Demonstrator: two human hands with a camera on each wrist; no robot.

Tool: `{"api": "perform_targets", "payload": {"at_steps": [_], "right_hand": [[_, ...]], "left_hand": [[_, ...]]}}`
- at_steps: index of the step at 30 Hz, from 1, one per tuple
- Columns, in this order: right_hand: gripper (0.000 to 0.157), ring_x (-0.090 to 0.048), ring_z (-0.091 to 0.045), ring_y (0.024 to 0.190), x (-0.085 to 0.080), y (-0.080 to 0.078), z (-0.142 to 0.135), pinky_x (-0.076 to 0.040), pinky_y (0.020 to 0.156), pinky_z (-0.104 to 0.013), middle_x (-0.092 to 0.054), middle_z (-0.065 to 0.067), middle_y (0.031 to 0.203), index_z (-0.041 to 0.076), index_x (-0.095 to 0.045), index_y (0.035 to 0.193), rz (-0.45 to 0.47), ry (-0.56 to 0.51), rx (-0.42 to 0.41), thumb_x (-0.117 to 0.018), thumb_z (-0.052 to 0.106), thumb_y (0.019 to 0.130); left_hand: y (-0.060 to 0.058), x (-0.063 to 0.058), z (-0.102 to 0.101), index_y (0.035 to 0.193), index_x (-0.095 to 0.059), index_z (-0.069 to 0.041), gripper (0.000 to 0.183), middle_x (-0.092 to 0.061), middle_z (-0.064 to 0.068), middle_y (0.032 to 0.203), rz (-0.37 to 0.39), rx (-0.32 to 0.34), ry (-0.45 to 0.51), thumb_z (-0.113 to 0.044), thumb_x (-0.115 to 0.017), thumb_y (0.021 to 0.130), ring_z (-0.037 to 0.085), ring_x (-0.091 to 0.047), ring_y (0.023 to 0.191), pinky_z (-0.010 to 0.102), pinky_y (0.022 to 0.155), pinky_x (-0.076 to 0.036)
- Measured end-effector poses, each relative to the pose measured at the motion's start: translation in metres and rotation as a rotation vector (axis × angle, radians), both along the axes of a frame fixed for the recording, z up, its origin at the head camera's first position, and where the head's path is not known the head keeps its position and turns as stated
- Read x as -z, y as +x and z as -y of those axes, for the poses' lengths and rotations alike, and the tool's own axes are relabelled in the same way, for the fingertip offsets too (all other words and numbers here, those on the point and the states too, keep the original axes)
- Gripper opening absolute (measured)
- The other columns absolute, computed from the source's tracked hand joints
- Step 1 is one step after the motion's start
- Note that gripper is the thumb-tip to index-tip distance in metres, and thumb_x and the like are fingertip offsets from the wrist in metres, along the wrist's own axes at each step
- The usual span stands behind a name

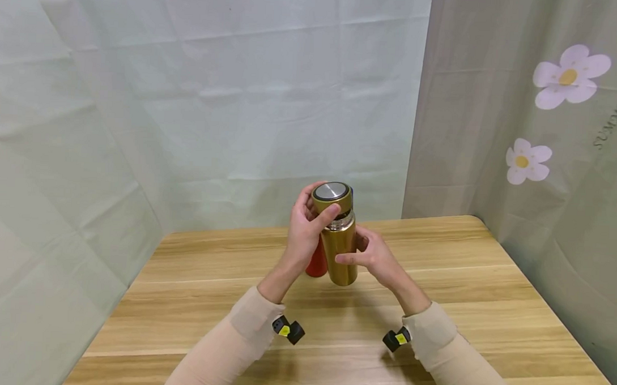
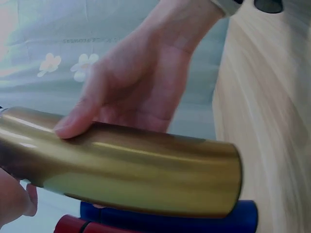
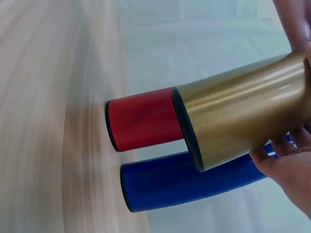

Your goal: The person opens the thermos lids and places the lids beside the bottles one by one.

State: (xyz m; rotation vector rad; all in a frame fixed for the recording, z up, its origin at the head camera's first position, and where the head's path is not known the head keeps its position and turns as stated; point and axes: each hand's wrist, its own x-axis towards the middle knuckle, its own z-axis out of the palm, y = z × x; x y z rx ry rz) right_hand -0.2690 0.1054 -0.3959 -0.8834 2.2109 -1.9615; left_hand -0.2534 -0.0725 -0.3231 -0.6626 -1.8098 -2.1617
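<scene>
A gold thermos flask (image 1: 339,253) is held up over the table, its black-rimmed base raised off the wood in the right wrist view. My left hand (image 1: 304,229) grips its gold lid (image 1: 331,196), which has a silver disc on top, thumb across the near side. Shiny steel neck (image 1: 342,222) shows between lid and body. Around the body curls my right hand (image 1: 375,254), thumb on the front. Behind it stand a red flask (image 3: 146,119) and a blue flask (image 3: 165,182), both upright on the table and mostly hidden in the head view.
The wood-grain table (image 1: 207,302) runs back to pale hanging curtains (image 1: 271,100). Flowers are printed on the grey curtain (image 1: 459,107) at right. Each wrist carries a small black camera, such as the left one (image 1: 288,329).
</scene>
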Motion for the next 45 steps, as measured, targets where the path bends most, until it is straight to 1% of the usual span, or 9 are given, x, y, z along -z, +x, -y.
{"api": "perform_targets", "payload": {"at_steps": [3, 9, 15, 21, 27, 30, 37, 39, 45], "right_hand": [[0.058, -0.064, -0.029, 0.117, 0.001, 0.000, 0.000, -0.049, 0.103, -0.050, -0.067, -0.007, 0.132, 0.014, -0.060, 0.143, 0.012, 0.001, -0.003, -0.080, 0.025, 0.089], [0.058, -0.064, -0.031, 0.115, 0.000, 0.001, -0.001, -0.050, 0.101, -0.051, -0.067, -0.008, 0.131, 0.014, -0.060, 0.143, 0.010, -0.001, 0.002, -0.079, 0.026, 0.089], [0.058, -0.064, -0.031, 0.115, 0.000, 0.001, -0.001, -0.051, 0.100, -0.050, -0.068, -0.009, 0.130, 0.013, -0.061, 0.142, 0.009, -0.010, 0.009, -0.079, 0.028, 0.089], [0.058, -0.065, -0.031, 0.114, 0.000, 0.000, 0.000, -0.052, 0.100, -0.049, -0.068, -0.011, 0.128, 0.012, -0.062, 0.141, 0.009, -0.031, 0.015, -0.080, 0.027, 0.087], [0.058, -0.065, -0.031, 0.113, 0.000, -0.001, 0.000, -0.052, 0.099, -0.049, -0.069, -0.011, 0.127, 0.011, -0.062, 0.140, 0.015, -0.043, 0.013, -0.080, 0.026, 0.087], [0.057, -0.065, -0.032, 0.114, 0.000, -0.001, -0.001, -0.053, 0.099, -0.050, -0.069, -0.011, 0.127, 0.011, -0.062, 0.139, 0.014, -0.043, 0.016, -0.080, 0.026, 0.087], [0.057, -0.065, -0.031, 0.114, -0.001, -0.002, 0.000, -0.052, 0.099, -0.049, -0.068, -0.011, 0.128, 0.013, -0.062, 0.140, 0.013, -0.034, 0.035, -0.080, 0.025, 0.087], [0.059, -0.064, -0.031, 0.115, -0.002, -0.001, 0.000, -0.052, 0.100, -0.049, -0.068, -0.010, 0.128, 0.015, -0.061, 0.141, 0.011, -0.025, 0.052, -0.081, 0.026, 0.086], [0.062, -0.063, -0.031, 0.117, -0.007, 0.001, -0.001, -0.051, 0.102, -0.050, -0.067, -0.010, 0.130, 0.014, -0.061, 0.141, 0.015, -0.016, 0.090, -0.083, 0.026, 0.085]], "left_hand": [[-0.001, -0.001, 0.001, 0.144, -0.049, -0.010, 0.098, -0.064, 0.012, 0.129, -0.020, 0.012, 0.004, -0.070, -0.082, 0.074, 0.024, -0.062, 0.115, 0.035, 0.104, -0.050], [0.000, -0.002, 0.004, 0.149, -0.045, -0.008, 0.103, -0.063, 0.012, 0.132, -0.020, 0.023, -0.019, -0.072, -0.079, 0.077, 0.024, -0.062, 0.117, 0.039, 0.105, -0.049], [0.001, -0.003, 0.006, 0.150, -0.045, -0.016, 0.095, -0.062, 0.013, 0.135, -0.029, 0.010, -0.018, -0.073, -0.077, 0.080, 0.025, -0.060, 0.119, 0.043, 0.106, -0.048], [0.001, -0.005, 0.009, 0.153, -0.041, -0.016, 0.096, -0.060, 0.012, 0.136, -0.063, 0.014, -0.003, -0.069, -0.077, 0.082, 0.026, -0.059, 0.120, 0.037, 0.105, -0.048], [-0.001, -0.013, 0.014, 0.154, -0.042, -0.013, 0.097, -0.061, 0.012, 0.131, -0.116, 0.034, 0.016, -0.061, -0.083, 0.081, 0.026, -0.059, 0.116, 0.033, 0.102, -0.049], [-0.001, -0.017, 0.016, 0.154, -0.043, -0.015, 0.095, -0.061, 0.011, 0.127, -0.129, 0.023, 0.023, -0.059, -0.085, 0.081, 0.024, -0.061, 0.113, 0.031, 0.099, -0.051], [0.001, -0.019, 0.021, 0.155, -0.041, -0.018, 0.096, -0.060, 0.010, 0.126, -0.118, 0.011, 0.054, -0.055, -0.087, 0.080, 0.022, -0.061, 0.109, 0.030, 0.095, -0.053], [0.001, -0.019, 0.022, 0.155, -0.038, -0.014, 0.099, -0.058, 0.010, 0.128, -0.122, 0.003, 0.072, -0.053, -0.089, 0.079, 0.023, -0.061, 0.110, 0.030, 0.095, -0.053], [0.001, -0.016, 0.023, 0.142, -0.038, -0.011, 0.100, -0.056, 0.006, 0.131, -0.114, -0.039, 0.164, -0.048, -0.096, 0.069, 0.021, -0.060, 0.112, 0.026, 0.091, -0.053]]}}
